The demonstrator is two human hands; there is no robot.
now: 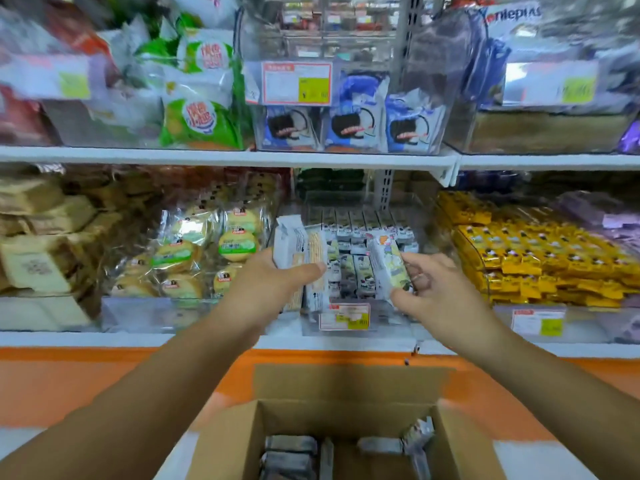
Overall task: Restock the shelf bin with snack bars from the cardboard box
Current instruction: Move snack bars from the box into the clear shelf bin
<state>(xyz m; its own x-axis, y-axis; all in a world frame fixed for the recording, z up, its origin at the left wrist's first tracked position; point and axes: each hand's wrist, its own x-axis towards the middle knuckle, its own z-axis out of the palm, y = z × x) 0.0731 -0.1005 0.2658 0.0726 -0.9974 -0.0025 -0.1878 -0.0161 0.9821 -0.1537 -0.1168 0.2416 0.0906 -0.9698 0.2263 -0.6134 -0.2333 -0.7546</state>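
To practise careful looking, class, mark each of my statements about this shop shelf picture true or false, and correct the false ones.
1. The left hand grips more than one of the snack bars. True.
2. The right hand holds nothing. False: it holds a single snack bar at the shelf bin.
3. The cardboard box is empty. False: it stands open with wrapped bars inside.
4. The bin to the right of the shelf bin holds yellow packets. True.
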